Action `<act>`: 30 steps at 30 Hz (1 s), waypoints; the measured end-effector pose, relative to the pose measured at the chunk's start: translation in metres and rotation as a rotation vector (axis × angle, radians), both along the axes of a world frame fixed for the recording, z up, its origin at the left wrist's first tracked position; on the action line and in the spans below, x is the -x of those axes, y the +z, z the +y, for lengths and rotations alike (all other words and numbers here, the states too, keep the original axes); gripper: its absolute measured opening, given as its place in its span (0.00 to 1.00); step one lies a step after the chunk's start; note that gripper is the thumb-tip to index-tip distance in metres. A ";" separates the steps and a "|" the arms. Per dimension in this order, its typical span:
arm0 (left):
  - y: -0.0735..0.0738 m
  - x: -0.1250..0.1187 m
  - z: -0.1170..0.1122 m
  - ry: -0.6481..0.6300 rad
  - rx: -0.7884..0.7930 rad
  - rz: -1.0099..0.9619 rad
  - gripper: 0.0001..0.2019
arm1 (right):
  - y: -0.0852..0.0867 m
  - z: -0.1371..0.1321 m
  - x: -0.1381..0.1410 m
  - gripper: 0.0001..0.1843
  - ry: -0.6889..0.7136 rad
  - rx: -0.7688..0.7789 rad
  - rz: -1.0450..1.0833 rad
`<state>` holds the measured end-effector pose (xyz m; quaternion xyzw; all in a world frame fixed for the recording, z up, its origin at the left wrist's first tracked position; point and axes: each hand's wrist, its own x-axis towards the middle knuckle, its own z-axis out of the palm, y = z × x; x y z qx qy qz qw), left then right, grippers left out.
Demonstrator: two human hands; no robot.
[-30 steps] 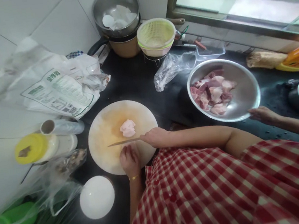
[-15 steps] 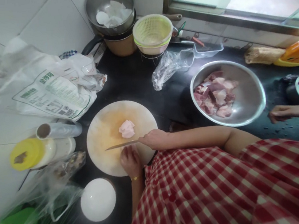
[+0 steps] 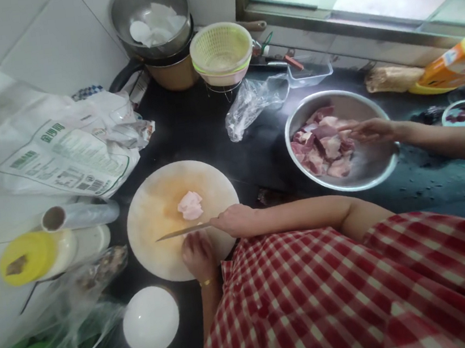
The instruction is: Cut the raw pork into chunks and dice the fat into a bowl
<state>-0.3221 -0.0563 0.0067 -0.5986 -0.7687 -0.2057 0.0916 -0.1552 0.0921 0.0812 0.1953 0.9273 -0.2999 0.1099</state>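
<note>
My right hand is closed on the handle of a knife, whose blade lies flat over the round wooden cutting board. A pale pink piece of meat sits mid-board, just beyond the blade. My left hand, with a gold bangle at the wrist, rests curled on the board's near edge below the knife; anything inside it is hidden. To the right, another person's hand reaches over cut meat in a steel bowl.
A white upturned bowl lies near the counter's front. A yellow-lidded jar and a printed plastic bag crowd the left. At the back stand a pot, a yellow colander and a clear bag. An orange bottle lies right.
The other person's hand left the steel bowl's near rim, drew back, then reached over the meat inside. My hands and the knife have stayed on the board.
</note>
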 end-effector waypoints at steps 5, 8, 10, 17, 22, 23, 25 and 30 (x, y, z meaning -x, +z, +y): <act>0.001 0.000 0.000 -0.010 -0.003 -0.005 0.16 | -0.001 -0.001 -0.003 0.23 -0.021 0.038 0.005; -0.001 0.001 0.001 -0.009 -0.003 0.017 0.16 | 0.001 0.000 -0.005 0.23 -0.039 0.053 -0.008; -0.002 0.001 0.000 -0.010 -0.009 0.030 0.15 | 0.004 0.000 -0.006 0.22 -0.042 0.062 -0.009; -0.002 0.003 -0.001 -0.044 -0.016 0.048 0.15 | 0.010 -0.002 -0.009 0.23 -0.045 0.064 0.011; -0.002 0.005 0.005 -0.045 -0.030 0.035 0.14 | 0.015 0.001 -0.012 0.24 -0.034 0.069 -0.030; -0.001 0.003 0.005 -0.040 -0.024 0.034 0.14 | 0.019 0.001 -0.013 0.25 -0.023 0.074 -0.034; 0.001 -0.002 0.002 -0.048 -0.015 0.037 0.14 | 0.027 -0.002 -0.016 0.26 -0.004 0.082 -0.058; 0.006 -0.009 -0.007 -0.014 -0.029 -0.027 0.17 | 0.030 -0.002 -0.016 0.24 -0.023 -0.038 -0.241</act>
